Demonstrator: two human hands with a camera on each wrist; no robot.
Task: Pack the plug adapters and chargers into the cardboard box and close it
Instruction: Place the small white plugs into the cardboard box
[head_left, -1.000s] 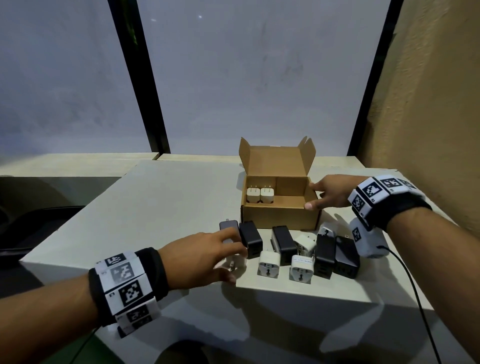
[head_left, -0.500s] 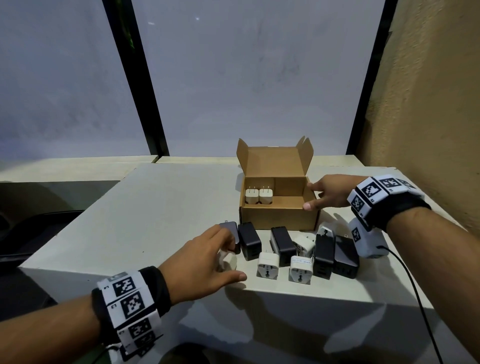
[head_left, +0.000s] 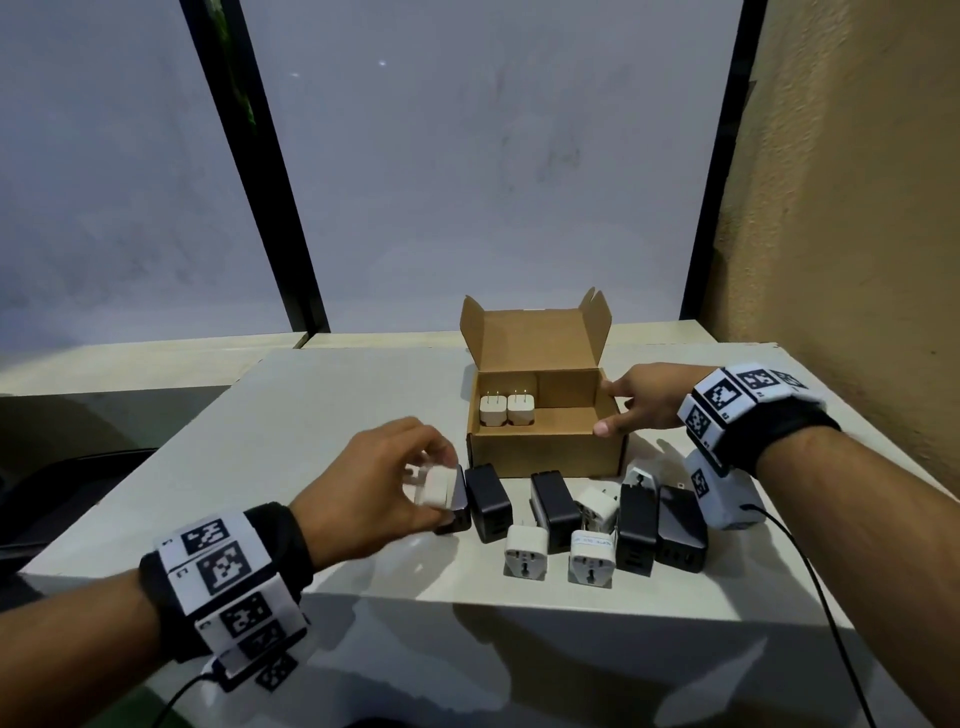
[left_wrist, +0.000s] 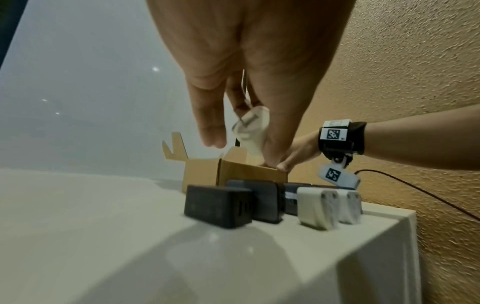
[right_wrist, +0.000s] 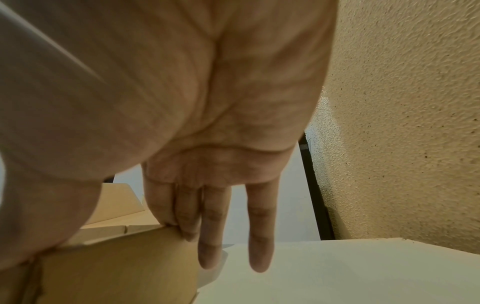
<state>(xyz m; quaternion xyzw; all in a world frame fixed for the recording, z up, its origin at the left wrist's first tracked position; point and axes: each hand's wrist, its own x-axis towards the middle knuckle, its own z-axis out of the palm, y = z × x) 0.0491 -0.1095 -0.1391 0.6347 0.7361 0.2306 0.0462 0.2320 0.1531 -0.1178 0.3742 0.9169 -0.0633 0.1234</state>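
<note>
One small white charger (head_left: 437, 486): pinched between thumb and fingertips of the left hand (head_left: 371, 493), lifted off the white table (head_left: 291, 447).
Loose row: black chargers (head_left: 488, 501) and white plug adapters (head_left: 524, 557) lie before the box, near the table's front edge.
Cardboard box (head_left: 545, 458): open, lid upright; two white chargers (head_left: 506, 410) stand prongs-up at its back left.
Right hand (head_left: 652, 397): thumb and fingers clasp the box's right wall.

Bare indoor room, exact kind unclear. White table (head_left: 311, 415) set in corner: frosted window panes (head_left: 493, 182) with black frames (head_left: 265, 182) beyond far edge, rough ochre plaster wall (head_left: 857, 208) beside right edge, pale sill (head_left: 130, 358) under glass.
</note>
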